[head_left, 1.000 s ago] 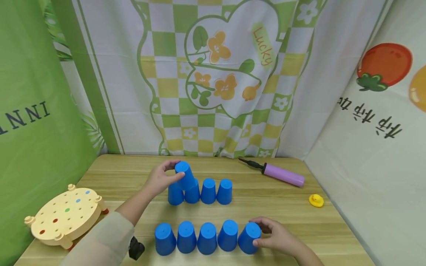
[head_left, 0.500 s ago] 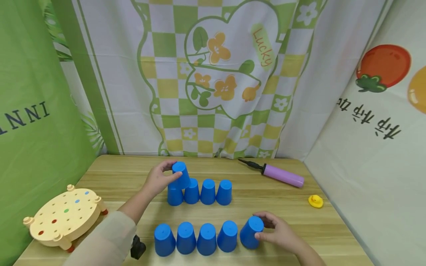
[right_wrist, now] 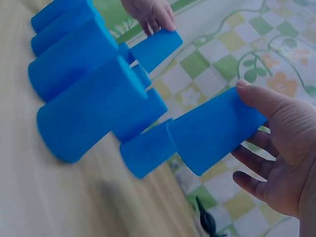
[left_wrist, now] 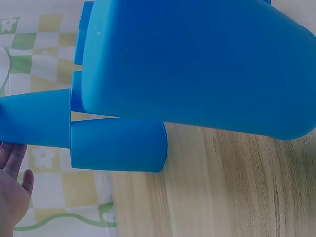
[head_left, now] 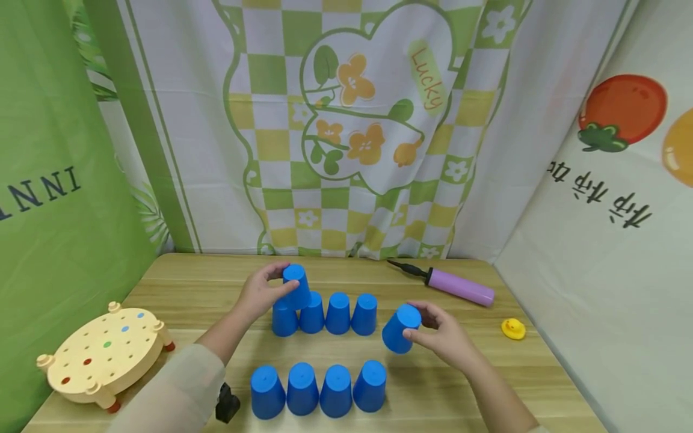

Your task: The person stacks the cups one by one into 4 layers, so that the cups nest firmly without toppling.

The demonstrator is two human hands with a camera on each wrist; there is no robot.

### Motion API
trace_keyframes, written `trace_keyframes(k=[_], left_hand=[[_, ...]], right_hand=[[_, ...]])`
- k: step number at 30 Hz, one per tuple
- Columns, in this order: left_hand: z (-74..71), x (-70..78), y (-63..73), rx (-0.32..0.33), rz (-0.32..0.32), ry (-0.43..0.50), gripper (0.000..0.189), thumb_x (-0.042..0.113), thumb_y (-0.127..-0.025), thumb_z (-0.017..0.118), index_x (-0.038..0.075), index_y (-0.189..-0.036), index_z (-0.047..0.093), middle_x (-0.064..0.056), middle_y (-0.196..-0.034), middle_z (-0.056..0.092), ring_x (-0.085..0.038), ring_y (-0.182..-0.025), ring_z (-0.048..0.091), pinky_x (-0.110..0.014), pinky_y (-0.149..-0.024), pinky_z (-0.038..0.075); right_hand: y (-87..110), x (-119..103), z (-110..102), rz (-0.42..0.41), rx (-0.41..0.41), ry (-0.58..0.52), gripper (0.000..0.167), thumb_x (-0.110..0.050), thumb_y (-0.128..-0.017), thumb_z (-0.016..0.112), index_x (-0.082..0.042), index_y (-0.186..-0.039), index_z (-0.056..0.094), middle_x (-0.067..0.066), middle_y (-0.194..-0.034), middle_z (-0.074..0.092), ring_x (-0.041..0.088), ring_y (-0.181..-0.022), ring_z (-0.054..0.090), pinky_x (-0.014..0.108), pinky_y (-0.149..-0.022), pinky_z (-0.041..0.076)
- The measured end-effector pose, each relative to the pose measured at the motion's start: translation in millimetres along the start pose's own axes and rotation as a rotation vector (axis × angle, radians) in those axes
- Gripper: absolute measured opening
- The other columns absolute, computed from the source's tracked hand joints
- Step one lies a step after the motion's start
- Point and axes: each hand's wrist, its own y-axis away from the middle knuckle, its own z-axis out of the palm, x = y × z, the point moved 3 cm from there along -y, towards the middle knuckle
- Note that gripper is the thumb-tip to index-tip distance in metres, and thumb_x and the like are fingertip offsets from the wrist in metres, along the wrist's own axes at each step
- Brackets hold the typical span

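My left hand [head_left: 262, 294] grips an upside-down blue plastic cup [head_left: 296, 287], which sits on or close over the tops of the two left cups in the back row. In the right wrist view that cup [right_wrist: 157, 48] shows between thumb and fingers. A second upside-down blue cup [head_left: 399, 329], slightly tilted, is pinched by my right hand [head_left: 446, 337] to the right of the back row, and its shape [right_wrist: 217, 131] fills the middle of the right wrist view. Several blue cups [head_left: 338, 314] stand mouth down in the back row, and several more [head_left: 335, 391] in the front row.
A cream round pegged board [head_left: 105, 355] with short legs lies at the left. Toward the back right is a purple hand pump [head_left: 460, 285] with a black nozzle, and a yellow rubber duck [head_left: 513, 329] sits near the right edge. A small black object [head_left: 227, 404] lies beside my left sleeve.
My right hand has lifted the rightmost front-row cup and carried it back toward the right end of the back row. The left hand's cup shifted only slightly left.
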Motion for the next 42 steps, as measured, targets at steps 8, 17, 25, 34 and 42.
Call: trace_keyframes(k=[8,17,25,34,42], left_hand=[[1.6,-2.0,0.6,-0.002,-0.006,0.011,0.057,0.031,-0.090,0.072,0.006,-0.138,0.053,-0.018,-0.135,0.059,-0.037,-0.130,0.052,-0.055,-0.105,0.045],[4.4,0.4,0.5,0.006,0.000,0.009,0.057,0.030,-0.090,0.072,0.005,-0.138,0.054,-0.018,-0.135,0.060,-0.037,-0.129,0.053,-0.055,-0.106,0.044],[7.9,3.0,-2.9,0.003,0.013,0.025,0.056,0.027,-0.090,0.072,0.003,-0.137,0.054,-0.020,-0.134,0.060,-0.039,-0.129,0.053,-0.057,-0.107,0.042],[8.6,1.3,-4.3,-0.005,0.001,0.010,0.057,0.030,-0.090,0.072,0.006,-0.138,0.053,-0.018,-0.136,0.059,-0.038,-0.130,0.052,-0.055,-0.106,0.044],[7.8,3.3,-4.5,-0.003,0.008,0.007,0.056,0.029,-0.090,0.072,0.004,-0.137,0.054,-0.020,-0.135,0.059,-0.039,-0.129,0.052,-0.056,-0.105,0.044]], right_hand=[[-31.9,-30.3,11.1,-0.034,0.018,0.015,0.060,-0.033,-0.087,0.075,-0.014,-0.139,0.052,0.011,-0.125,0.063,0.033,-0.119,0.058,0.050,-0.097,0.050],[-69.4,-57.7,37.8,-0.039,-0.018,-0.002,0.059,-0.034,-0.087,0.075,-0.019,-0.139,0.053,0.009,-0.130,0.062,0.032,-0.120,0.056,0.047,-0.093,0.053],[-93.3,-69.5,66.8,-0.051,-0.025,-0.033,0.056,-0.029,-0.088,0.074,-0.014,-0.138,0.054,0.009,-0.129,0.063,0.031,-0.121,0.058,0.051,-0.098,0.050],[-107.9,-74.4,90.1,-0.032,-0.032,-0.030,0.057,-0.032,-0.088,0.073,-0.013,-0.138,0.053,0.011,-0.131,0.061,0.034,-0.125,0.055,0.051,-0.099,0.050],[-114.3,-75.5,101.8,-0.036,-0.055,-0.033,0.060,-0.031,-0.089,0.073,-0.010,-0.140,0.051,0.014,-0.133,0.059,0.036,-0.125,0.054,0.050,-0.100,0.049]])
